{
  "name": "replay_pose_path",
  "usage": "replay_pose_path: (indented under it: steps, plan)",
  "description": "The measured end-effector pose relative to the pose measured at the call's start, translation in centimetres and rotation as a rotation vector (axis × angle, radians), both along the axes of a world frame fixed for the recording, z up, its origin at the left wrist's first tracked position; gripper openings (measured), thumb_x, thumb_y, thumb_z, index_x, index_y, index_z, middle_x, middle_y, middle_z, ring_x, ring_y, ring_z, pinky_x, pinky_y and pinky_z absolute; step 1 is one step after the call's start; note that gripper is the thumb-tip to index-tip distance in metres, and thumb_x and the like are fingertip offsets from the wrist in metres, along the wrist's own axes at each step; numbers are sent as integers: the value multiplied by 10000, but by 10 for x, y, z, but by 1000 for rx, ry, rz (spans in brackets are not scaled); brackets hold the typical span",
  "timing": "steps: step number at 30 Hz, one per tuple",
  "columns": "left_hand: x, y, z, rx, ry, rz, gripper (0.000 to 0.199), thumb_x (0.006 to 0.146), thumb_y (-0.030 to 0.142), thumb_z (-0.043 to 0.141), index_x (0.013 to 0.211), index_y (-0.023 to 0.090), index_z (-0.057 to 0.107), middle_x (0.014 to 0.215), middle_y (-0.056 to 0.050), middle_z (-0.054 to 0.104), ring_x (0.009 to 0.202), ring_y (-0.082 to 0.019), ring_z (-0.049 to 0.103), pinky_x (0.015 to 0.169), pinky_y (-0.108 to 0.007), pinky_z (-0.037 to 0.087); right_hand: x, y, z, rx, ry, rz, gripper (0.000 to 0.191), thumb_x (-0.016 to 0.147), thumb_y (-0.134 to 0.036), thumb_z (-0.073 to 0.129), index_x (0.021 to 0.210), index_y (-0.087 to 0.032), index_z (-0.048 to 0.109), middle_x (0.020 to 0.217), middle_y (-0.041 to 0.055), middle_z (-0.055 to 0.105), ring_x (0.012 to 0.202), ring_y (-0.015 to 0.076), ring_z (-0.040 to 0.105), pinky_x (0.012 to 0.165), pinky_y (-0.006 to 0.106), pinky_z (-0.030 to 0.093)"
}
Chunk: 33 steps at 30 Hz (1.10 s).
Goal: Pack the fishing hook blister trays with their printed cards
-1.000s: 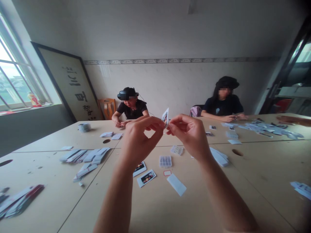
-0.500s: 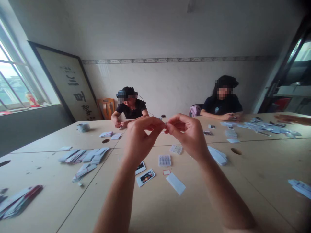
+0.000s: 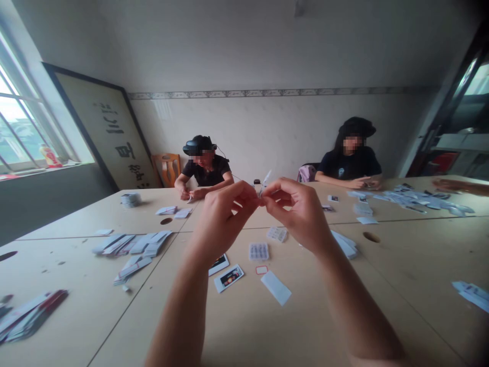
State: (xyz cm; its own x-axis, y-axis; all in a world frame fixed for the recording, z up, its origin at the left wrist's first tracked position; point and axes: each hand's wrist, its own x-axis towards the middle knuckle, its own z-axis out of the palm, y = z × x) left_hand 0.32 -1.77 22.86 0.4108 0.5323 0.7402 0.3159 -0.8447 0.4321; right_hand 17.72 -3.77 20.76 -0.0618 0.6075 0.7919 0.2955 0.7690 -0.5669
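Note:
My left hand and my right hand are raised over the middle of the table, their fingertips meeting in a pinch. A thin, clear-whitish strip sticks up between the fingertips; its lower end is hidden and its kind cannot be made out. Beneath my hands lie a clear compartment box and another small clear box. Closer to me are a dark-printed card, a second such card partly behind my left forearm, a red-bordered label and a blank white paper slip.
Stacks of folded white papers lie at the left, with more papers at the near left. White packets are heaped at the far right. Two co-workers sit across the table, which has round holes, one a right-hand hole.
The thin whitish strip now stands up above my fingertips, where it did not show before. My hands have hardly shifted and stay pinched together.

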Motion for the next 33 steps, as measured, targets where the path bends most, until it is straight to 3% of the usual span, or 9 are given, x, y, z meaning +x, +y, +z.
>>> replay_pose_path:
  steps: [9,19,33]
  plan:
    - [-3,3,0,-41,43,-71,126,945,208,583,822,184,589,770,24,586,738,-70,525,646,-175,473,1,-2,-1,-51,49,75,37,859,-162,666,888,-185,661,860,3,726,806,145,740,738,233,608]
    - [-3,3,1,-93,9,-115,111,944,223,568,840,191,590,763,17,579,739,-86,548,633,-207,469,1,-2,0,-45,84,129,14,871,-175,678,870,-186,669,841,-1,725,804,136,733,744,226,605]
    - [-2,3,-1,-95,-3,-100,94,956,222,548,876,189,585,806,3,618,733,-80,592,634,-210,490,4,-2,0,-74,80,68,26,865,-197,677,851,-181,662,828,7,720,793,153,728,766,268,605]
